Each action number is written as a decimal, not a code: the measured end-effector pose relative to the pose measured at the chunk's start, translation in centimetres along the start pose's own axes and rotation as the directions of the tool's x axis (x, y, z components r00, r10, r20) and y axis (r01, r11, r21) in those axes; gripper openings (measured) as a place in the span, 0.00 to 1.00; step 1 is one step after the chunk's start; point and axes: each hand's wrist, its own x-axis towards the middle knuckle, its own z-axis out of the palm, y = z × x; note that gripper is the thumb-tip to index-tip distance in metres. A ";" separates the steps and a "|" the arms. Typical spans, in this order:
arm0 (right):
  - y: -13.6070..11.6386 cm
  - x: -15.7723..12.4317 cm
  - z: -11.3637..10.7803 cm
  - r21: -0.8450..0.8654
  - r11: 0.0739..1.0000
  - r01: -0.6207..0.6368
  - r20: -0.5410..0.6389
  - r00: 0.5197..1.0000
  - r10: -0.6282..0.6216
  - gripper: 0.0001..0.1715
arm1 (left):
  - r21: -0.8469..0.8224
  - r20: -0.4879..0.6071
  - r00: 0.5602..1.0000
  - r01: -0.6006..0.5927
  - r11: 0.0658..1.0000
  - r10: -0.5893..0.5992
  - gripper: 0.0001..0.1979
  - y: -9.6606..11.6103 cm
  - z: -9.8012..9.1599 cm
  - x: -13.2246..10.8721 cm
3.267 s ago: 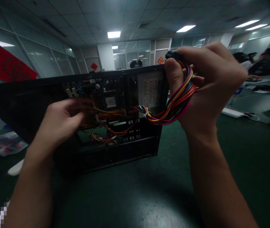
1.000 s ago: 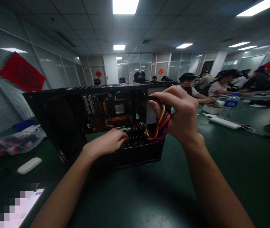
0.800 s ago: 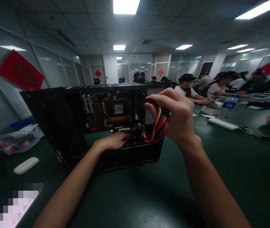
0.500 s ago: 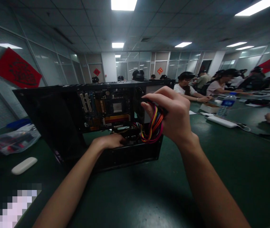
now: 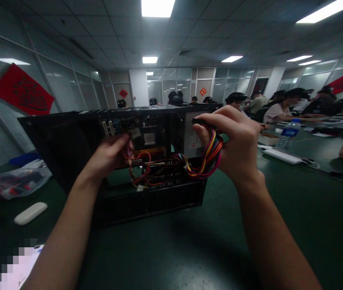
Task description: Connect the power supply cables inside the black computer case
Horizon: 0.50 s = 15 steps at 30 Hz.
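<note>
A black computer case stands open toward me on the green table, its motherboard showing inside. At its right end is a grey power supply with a label. My right hand is closed on a thick bundle of coloured power cables, a black connector between thumb and forefinger. Inside the case's left half, my left hand pinches a group of thinner red and yellow wires, partly blurred. From these a white plug hangs near the case's lower edge.
On the left lie a clear bag of red and black items and a white oval case. To the right are a white power strip, a water bottle and a small box. Other people sit farther back.
My left hand has risen from the case's bottom, bringing up thin wires. My right hand has moved right with the cable bundle, uncovering more of the power supply.
</note>
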 end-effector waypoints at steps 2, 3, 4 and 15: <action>-0.1 0.0 0.1 0.006 1.000 -0.002 0.000 1.000 0.002 0.13 | -0.117 -0.114 0.992 -0.076 0.990 0.062 0.19 1.3 -1.3 -0.6; -0.2 0.0 0.2 0.008 1.000 -0.001 0.002 1.000 0.001 0.13 | -0.150 -0.154 0.984 -0.113 0.982 0.090 0.19 1.9 -1.7 -0.8; -0.3 0.0 0.2 0.008 1.000 0.003 0.003 1.000 -0.003 0.14 | -0.165 -0.179 0.978 -0.136 0.977 0.106 0.20 2.2 -2.1 -1.0; -0.3 -0.1 0.1 -0.022 1.000 0.005 -0.017 1.000 -0.006 0.12 | -0.252 0.112 0.976 -0.153 0.956 0.186 0.35 3.2 -4.7 -4.1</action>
